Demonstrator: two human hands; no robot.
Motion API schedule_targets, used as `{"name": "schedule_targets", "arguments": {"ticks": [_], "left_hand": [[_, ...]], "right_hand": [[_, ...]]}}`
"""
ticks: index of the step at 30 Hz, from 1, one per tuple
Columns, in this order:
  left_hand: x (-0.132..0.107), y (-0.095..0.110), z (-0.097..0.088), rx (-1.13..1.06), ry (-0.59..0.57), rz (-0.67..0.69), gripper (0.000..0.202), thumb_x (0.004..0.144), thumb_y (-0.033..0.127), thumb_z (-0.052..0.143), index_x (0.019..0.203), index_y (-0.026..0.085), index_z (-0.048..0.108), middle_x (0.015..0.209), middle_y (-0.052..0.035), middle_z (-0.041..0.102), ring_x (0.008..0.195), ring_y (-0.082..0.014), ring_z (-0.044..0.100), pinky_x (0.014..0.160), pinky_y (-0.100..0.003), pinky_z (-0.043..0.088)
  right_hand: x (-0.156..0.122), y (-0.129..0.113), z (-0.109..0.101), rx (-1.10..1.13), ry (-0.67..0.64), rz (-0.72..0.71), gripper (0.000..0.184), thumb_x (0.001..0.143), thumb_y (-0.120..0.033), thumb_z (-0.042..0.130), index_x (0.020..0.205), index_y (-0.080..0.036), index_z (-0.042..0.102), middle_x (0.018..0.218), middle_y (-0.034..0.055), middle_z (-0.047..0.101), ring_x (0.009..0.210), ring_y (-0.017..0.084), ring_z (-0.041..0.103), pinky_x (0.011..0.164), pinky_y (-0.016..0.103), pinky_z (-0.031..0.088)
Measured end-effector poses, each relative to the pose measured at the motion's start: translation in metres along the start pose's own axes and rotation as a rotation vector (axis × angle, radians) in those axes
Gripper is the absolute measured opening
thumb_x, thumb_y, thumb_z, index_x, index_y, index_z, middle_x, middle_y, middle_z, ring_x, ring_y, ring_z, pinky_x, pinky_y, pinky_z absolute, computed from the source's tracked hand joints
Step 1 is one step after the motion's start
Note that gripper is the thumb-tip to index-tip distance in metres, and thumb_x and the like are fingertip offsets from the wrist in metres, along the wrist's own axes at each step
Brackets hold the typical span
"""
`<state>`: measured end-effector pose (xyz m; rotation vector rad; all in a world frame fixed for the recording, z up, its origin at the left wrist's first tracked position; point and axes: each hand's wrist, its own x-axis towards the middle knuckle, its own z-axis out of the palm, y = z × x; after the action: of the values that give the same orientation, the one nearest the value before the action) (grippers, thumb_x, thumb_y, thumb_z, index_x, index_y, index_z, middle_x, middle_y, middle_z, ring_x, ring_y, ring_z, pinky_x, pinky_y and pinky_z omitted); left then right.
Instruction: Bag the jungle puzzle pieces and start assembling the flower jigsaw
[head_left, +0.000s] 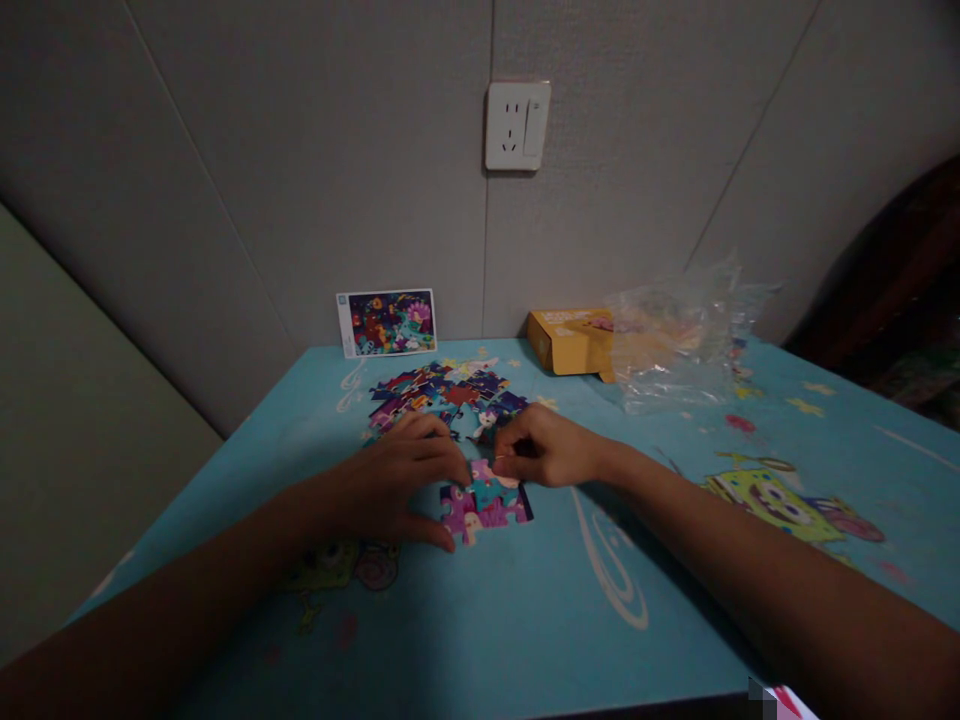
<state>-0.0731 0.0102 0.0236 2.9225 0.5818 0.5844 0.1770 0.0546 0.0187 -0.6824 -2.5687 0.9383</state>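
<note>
A small joined section of jigsaw puzzle [491,512], pink, purple and teal, lies on the blue table in front of me. My left hand [409,475] rests at its left side, thumb and fingers spread around the edge and holding nothing. At the section's upper right edge, my right hand [544,445] is closed in a pinch on a puzzle piece, mostly hidden by the fingertips. Just beyond both hands spreads a heap of loose puzzle pieces [461,393], mostly dark blue, red and purple; my fingers cover part of it.
A picture card [391,322] leans against the wall at the back left. Toward the back right lies an open yellow box [574,345], partly covered by a clear plastic bag [671,345]. The tabletop [525,620] bears printed cartoon figures. A socket [517,126] is on the wall.
</note>
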Motion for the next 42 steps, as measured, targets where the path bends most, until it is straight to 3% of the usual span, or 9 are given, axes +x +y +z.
{"name": "schedule_targets", "arguments": {"ticks": [6, 13, 18, 21, 25, 28, 34, 42], "left_hand": [[-0.001, 0.000, 0.003, -0.032, -0.012, -0.035, 0.039, 0.078, 0.048, 0.071, 0.104, 0.020, 0.061, 0.097, -0.0065, 0.064, 0.099, -0.0234, 0.050, 0.088, -0.037, 0.041], [-0.001, -0.002, 0.004, -0.075, -0.024, 0.023, 0.026, 0.081, 0.042, 0.070, 0.093, 0.020, 0.064, 0.101, -0.0067, 0.067, 0.098, -0.0218, 0.052, 0.093, -0.039, 0.039], [0.000, -0.003, 0.004, -0.078, -0.018, 0.031, 0.028, 0.078, 0.043, 0.072, 0.091, 0.020, 0.065, 0.102, -0.0072, 0.067, 0.099, -0.0227, 0.053, 0.091, -0.040, 0.041], [0.000, -0.002, 0.003, -0.065, -0.009, 0.037, 0.027, 0.078, 0.042, 0.073, 0.091, 0.020, 0.066, 0.100, -0.0077, 0.067, 0.099, -0.0225, 0.053, 0.089, -0.039, 0.043], [0.000, -0.001, 0.004, -0.079, -0.009, 0.049, 0.025, 0.079, 0.038, 0.072, 0.097, 0.021, 0.067, 0.106, -0.0076, 0.068, 0.102, -0.0229, 0.053, 0.092, -0.040, 0.044], [-0.001, 0.000, 0.006, -0.108, -0.012, 0.060, 0.024, 0.081, 0.033, 0.071, 0.102, 0.022, 0.067, 0.108, -0.0072, 0.069, 0.105, -0.0231, 0.052, 0.095, -0.042, 0.044], [0.000, 0.001, 0.006, -0.122, -0.030, 0.056, 0.023, 0.083, 0.031, 0.069, 0.104, 0.021, 0.067, 0.108, -0.0073, 0.069, 0.102, -0.0228, 0.053, 0.094, -0.042, 0.044], [0.002, 0.002, 0.005, -0.120, -0.024, 0.046, 0.023, 0.082, 0.031, 0.070, 0.103, 0.021, 0.068, 0.103, -0.0065, 0.068, 0.100, -0.0221, 0.051, 0.091, -0.039, 0.045]], "right_hand": [[0.000, -0.003, 0.001, -0.038, 0.001, -0.010, 0.020, 0.080, -0.026, 0.061, 0.065, -0.012, 0.065, 0.052, -0.0040, 0.049, 0.046, 0.007, 0.039, 0.047, 0.020, 0.028], [0.000, -0.009, 0.008, -0.038, -0.068, -0.051, 0.018, 0.080, -0.024, 0.062, 0.067, -0.013, 0.067, 0.055, -0.0022, 0.054, 0.049, 0.008, 0.044, 0.049, 0.021, 0.031], [-0.002, -0.016, 0.011, -0.122, -0.106, -0.117, 0.027, 0.081, -0.029, 0.062, 0.058, -0.015, 0.056, 0.050, -0.0055, 0.044, 0.047, 0.007, 0.035, 0.049, 0.022, 0.026], [-0.002, -0.016, 0.009, -0.105, -0.121, -0.154, 0.039, 0.089, -0.032, 0.050, 0.053, -0.016, 0.046, 0.049, -0.0062, 0.036, 0.046, 0.006, 0.030, 0.049, 0.023, 0.023], [-0.002, -0.014, 0.004, -0.046, -0.112, -0.152, 0.041, 0.092, -0.030, 0.042, 0.053, -0.017, 0.042, 0.051, -0.0059, 0.033, 0.048, 0.007, 0.029, 0.049, 0.023, 0.024], [-0.003, -0.015, 0.004, -0.059, -0.103, -0.120, 0.036, 0.087, -0.026, 0.049, 0.052, -0.016, 0.045, 0.049, -0.0064, 0.034, 0.046, 0.006, 0.029, 0.047, 0.023, 0.024], [-0.003, -0.020, 0.011, -0.011, -0.133, -0.060, 0.006, 0.073, -0.013, 0.062, 0.068, -0.014, 0.066, 0.056, -0.0039, 0.055, 0.049, 0.007, 0.045, 0.049, 0.019, 0.032], [-0.004, -0.031, 0.010, -0.076, -0.157, -0.072, 0.017, 0.066, -0.004, 0.066, 0.078, -0.015, 0.070, 0.060, -0.0045, 0.057, 0.053, 0.007, 0.049, 0.052, 0.018, 0.035]]}}
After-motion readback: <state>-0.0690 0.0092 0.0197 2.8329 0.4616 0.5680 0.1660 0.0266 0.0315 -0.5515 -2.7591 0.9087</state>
